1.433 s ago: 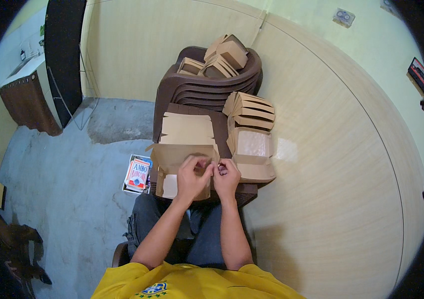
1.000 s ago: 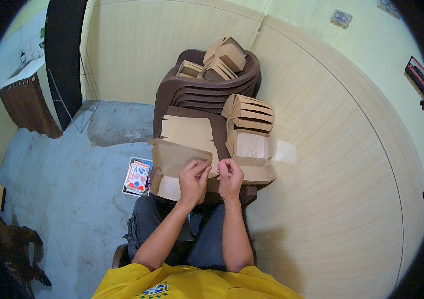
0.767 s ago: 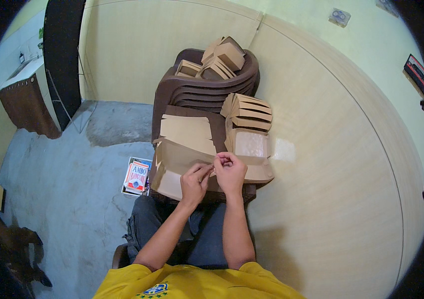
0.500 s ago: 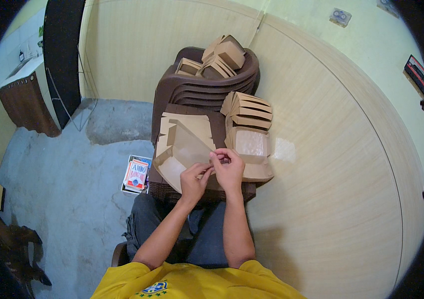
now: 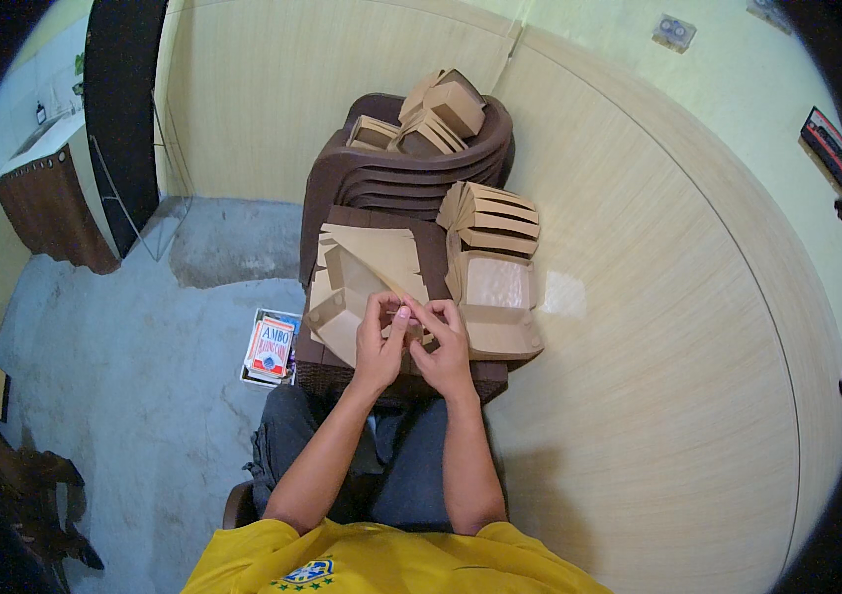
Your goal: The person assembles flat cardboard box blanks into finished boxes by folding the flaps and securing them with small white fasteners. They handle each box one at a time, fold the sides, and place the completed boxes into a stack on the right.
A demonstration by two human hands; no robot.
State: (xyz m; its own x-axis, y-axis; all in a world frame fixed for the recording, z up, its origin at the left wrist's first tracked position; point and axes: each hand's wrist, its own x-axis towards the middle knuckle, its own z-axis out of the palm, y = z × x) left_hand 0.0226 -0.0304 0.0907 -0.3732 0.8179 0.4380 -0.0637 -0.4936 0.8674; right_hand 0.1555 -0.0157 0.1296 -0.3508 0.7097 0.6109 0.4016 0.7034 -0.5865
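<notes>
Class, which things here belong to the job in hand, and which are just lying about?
Apparently the job:
partly folded cardboard box
flat cardboard blank
nested open cardboard boxes
folded boxes on stacked chairs

Just about:
red-and-white card pack
cassette-shaped wall decoration

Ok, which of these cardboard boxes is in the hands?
The tilted, open box held between the left hand and right hand, over the flat cardboard. The right-side boxes and chair-top boxes are untouched.

Blue and red lettering [image 5: 274,338] was seen on the playing-card box [image 5: 267,362] past eight o'clock, a starred crest [image 5: 308,572] on the T-shirt [image 5: 421,566] toward seven.
</notes>
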